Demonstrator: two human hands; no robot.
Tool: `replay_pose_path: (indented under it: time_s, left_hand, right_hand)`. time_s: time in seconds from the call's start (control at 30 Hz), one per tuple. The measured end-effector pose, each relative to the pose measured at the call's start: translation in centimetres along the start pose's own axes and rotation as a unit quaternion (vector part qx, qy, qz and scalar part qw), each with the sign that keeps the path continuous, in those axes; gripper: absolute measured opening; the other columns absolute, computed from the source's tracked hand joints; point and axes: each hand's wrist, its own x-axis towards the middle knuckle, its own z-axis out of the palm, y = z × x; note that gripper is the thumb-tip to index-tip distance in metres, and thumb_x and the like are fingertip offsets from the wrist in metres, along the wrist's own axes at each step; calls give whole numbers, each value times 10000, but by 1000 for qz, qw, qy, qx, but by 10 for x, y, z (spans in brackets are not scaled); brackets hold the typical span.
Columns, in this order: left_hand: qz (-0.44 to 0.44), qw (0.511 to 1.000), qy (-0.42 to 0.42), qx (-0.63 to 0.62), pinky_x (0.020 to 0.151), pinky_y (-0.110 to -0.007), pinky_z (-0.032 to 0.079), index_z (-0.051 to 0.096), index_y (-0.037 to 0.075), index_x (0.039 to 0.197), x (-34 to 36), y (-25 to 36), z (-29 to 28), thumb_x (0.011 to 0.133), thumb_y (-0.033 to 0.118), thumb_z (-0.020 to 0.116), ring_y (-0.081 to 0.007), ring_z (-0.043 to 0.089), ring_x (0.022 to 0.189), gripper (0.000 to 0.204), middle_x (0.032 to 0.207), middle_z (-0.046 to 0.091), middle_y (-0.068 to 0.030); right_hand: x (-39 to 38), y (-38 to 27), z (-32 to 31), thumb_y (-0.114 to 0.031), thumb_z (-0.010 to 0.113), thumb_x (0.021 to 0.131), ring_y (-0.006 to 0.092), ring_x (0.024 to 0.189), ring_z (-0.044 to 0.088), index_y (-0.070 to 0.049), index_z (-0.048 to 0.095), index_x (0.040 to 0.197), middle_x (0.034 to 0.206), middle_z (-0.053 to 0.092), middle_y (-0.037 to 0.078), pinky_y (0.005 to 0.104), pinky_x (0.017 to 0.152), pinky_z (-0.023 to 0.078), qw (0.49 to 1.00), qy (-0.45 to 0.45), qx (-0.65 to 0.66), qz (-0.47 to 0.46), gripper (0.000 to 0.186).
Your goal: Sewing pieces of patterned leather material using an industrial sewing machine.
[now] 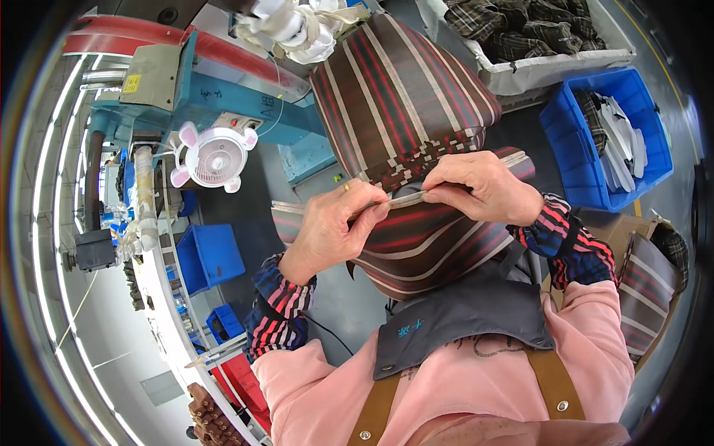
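Note:
My left hand (336, 227) and my right hand (483, 187) are both closed in a pinch, thumbs against fingers. Between them runs a narrow pale band (407, 201), gripped at its two ends. It lies along the upper edge of a brown sheet-like piece with red and cream stripes (416, 256), which hangs in my lap. Just beyond my hands a large bulging striped piece (401, 82) of the same pattern stands up, with a broken, checkered-looking seam along its lower side. My fingers hide part of the band, and whether the two striped pieces are joined I cannot tell.
A teal machine frame (223, 100) stands at the left, with a small white fan (216, 160) on it. Blue bins (212, 256) sit lower left. At right are a blue crate (554, 119) with pale pieces and a white-lined bin (513, 78) of plaid pieces.

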Motion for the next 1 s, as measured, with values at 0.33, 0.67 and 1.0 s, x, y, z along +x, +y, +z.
replay_pose_path:
  time_s: [0.33,0.67,1.0]
  left_hand:
    - [-51,998,6,23,486,-294,409,548,50,784,-2,4,1,757,67,626,-208,546,535,84,681,548,-71]
    - [-16,995,38,87,463,-309,376,522,37,729,-1,13,5,760,36,600,-219,498,491,84,611,499,-76]
    - [-56,996,24,71,454,-298,386,535,42,750,-2,13,6,786,75,600,-207,505,463,82,558,504,-73]
  right_hand:
    - [9,0,17,-128,682,719,250,649,571,-51,581,855,734,573,82,325,554,452,995,27,-71,-58,186]
    - [5,5,22,-127,658,728,242,651,550,-57,533,776,712,528,69,323,561,460,986,42,-123,-107,151]
    - [-5,14,13,-147,638,747,269,684,571,-41,568,760,711,578,83,353,590,456,996,40,-36,-67,128]
